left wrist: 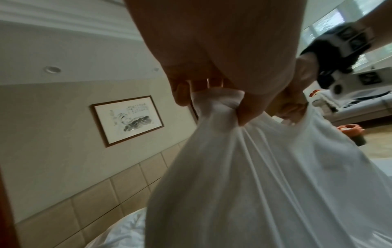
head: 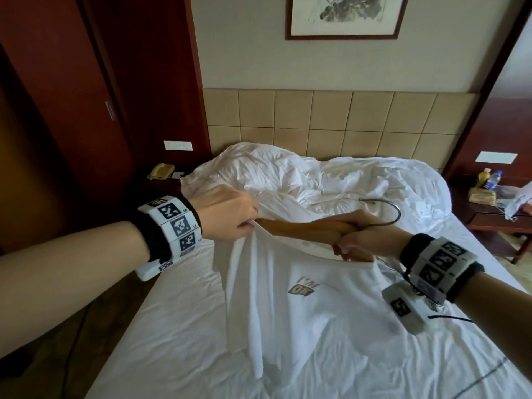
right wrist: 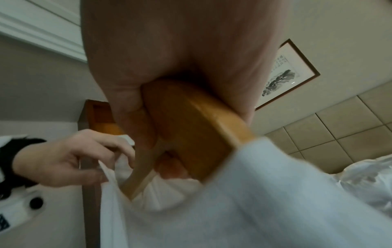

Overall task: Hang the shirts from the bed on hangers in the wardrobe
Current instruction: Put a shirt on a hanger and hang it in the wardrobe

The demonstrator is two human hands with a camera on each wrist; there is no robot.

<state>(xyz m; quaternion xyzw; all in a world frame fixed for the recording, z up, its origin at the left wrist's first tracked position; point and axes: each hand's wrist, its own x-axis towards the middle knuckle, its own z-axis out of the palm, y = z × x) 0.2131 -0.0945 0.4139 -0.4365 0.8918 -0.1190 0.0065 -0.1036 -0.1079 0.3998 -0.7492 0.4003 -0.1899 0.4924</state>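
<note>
Above the bed point(head: 178, 326), the right hand point(head: 359, 240) grips the wooden hanger point(head: 290, 228) inside the white shirt point(head: 311, 309); the left hand point(head: 230, 214) pinches the shoulder fabric, seemingly to draw it over the hanger's end.

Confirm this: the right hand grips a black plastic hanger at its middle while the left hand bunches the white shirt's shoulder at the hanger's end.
Not quite: the hanger is wooden, brown with a metal hook, as the head and right wrist views show. The rest holds: the right hand grips its middle and the left hand bunches the white shirt at its end.
</note>
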